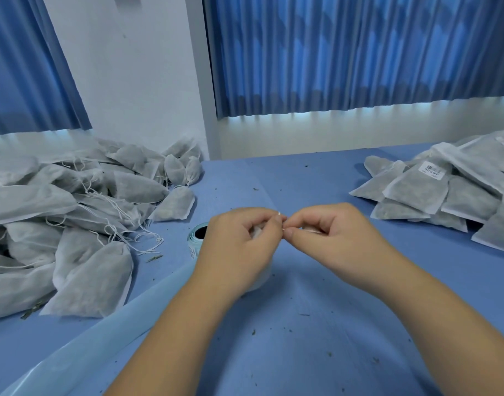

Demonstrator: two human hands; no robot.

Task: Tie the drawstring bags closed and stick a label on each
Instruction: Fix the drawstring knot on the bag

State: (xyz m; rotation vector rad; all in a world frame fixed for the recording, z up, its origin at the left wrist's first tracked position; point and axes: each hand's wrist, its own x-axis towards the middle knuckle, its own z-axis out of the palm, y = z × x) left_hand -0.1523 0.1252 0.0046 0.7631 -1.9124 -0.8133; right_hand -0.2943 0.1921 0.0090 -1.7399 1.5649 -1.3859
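Observation:
Over the middle of the blue table (pixel 302 324) my left hand (pixel 239 247) and my right hand (pixel 331 238) meet fingertip to fingertip. Both pinch the thin white drawstring (pixel 282 221) of a white drawstring bag (pixel 261 277), which is mostly hidden under my left hand. The bag's gathered top shows inside my left palm. A roll of labels (pixel 198 237) lies just left of my left hand, with its pale blue backing strip (pixel 102 332) trailing toward the near left edge.
A heap of untied white bags (pixel 73 212) with loose strings covers the left side. At the right lies a pile of flat bags (pixel 445 190), one showing a white barcode label (pixel 433 169). Small herb crumbs dot the cloth. Blue curtains hang behind.

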